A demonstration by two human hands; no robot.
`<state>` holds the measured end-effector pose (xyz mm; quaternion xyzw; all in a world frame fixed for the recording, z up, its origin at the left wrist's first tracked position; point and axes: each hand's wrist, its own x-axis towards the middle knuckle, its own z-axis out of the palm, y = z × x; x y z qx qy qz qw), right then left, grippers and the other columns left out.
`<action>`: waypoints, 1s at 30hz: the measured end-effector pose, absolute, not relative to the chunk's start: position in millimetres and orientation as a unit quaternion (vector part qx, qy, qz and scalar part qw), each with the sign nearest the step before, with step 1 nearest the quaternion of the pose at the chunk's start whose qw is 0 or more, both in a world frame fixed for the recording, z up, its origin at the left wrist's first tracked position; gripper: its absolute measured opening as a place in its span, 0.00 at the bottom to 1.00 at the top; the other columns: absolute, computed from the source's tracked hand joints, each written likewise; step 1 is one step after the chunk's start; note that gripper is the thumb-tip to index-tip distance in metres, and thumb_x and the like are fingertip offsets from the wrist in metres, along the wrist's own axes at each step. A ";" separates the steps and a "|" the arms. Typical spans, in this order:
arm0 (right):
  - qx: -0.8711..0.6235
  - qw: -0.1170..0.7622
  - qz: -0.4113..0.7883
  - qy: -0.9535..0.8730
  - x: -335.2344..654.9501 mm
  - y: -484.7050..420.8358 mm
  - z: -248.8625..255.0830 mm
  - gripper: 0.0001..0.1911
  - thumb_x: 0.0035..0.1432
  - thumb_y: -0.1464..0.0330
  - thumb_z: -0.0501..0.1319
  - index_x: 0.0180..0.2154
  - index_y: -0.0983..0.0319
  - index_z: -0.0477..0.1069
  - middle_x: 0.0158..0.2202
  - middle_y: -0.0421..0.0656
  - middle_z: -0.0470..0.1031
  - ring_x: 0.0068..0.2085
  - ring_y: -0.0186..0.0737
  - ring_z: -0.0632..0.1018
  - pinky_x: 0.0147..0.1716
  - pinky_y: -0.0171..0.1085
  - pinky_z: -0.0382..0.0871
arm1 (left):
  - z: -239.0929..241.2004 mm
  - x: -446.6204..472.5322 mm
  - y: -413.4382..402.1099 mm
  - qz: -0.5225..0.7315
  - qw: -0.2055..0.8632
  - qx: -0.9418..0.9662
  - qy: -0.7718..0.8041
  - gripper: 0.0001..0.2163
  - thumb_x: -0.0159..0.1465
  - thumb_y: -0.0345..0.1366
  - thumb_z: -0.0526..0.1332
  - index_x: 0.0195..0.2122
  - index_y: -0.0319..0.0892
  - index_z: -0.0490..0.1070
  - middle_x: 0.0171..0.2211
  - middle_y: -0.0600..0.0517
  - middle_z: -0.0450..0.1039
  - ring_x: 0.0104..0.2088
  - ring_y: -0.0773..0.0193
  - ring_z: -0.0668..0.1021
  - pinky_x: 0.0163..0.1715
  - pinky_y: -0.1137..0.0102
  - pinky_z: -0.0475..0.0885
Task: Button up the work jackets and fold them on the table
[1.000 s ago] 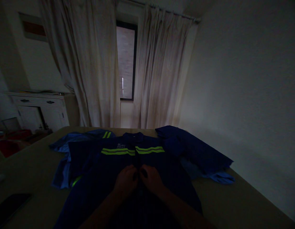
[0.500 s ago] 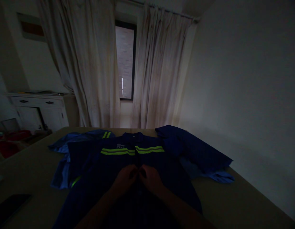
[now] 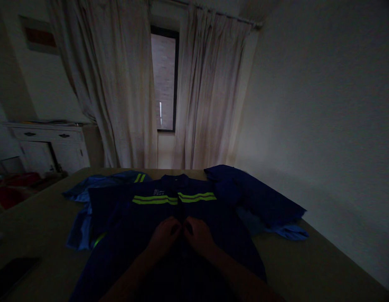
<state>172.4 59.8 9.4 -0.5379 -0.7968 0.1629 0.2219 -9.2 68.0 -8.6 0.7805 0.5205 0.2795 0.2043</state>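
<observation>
**Handling Report: Grip Unconfirmed, Light Poor**

A dark navy-blue cloth work jacket (image 3: 177, 212) with yellow-green reflective bands (image 3: 155, 200) lay front upward on a tan, flat-topped table (image 3: 295, 268), collar (image 3: 174, 180) toward the far edge. The bare left hand (image 3: 165, 235) and bare right hand (image 3: 199, 237) were close together over its front centre line, below the bands. Fingers on both were curled inward; whether they pinched fabric could not be told. A lighter blue cloth garment (image 3: 79, 228) showed along its left side. The jacket was judged soft, fairly light, unbreakable and prone to creasing; its front edges appeared the soundest hold.
</observation>
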 end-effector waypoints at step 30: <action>-0.512 0.242 0.180 -0.804 174.9 61.4 5.0 0.12 0.66 0.63 0.59 0.46 0.57 0.77 0.47 0.43 0.82 0.48 0.45 0.81 0.46 0.36 0.66 | -10.2 -8.7 68.4 0.289 0.205 0.773 0.526 0.04 0.65 0.31 0.59 0.36 0.44 0.73 0.35 0.52 0.74 0.39 0.60 0.76 0.40 0.68 0.68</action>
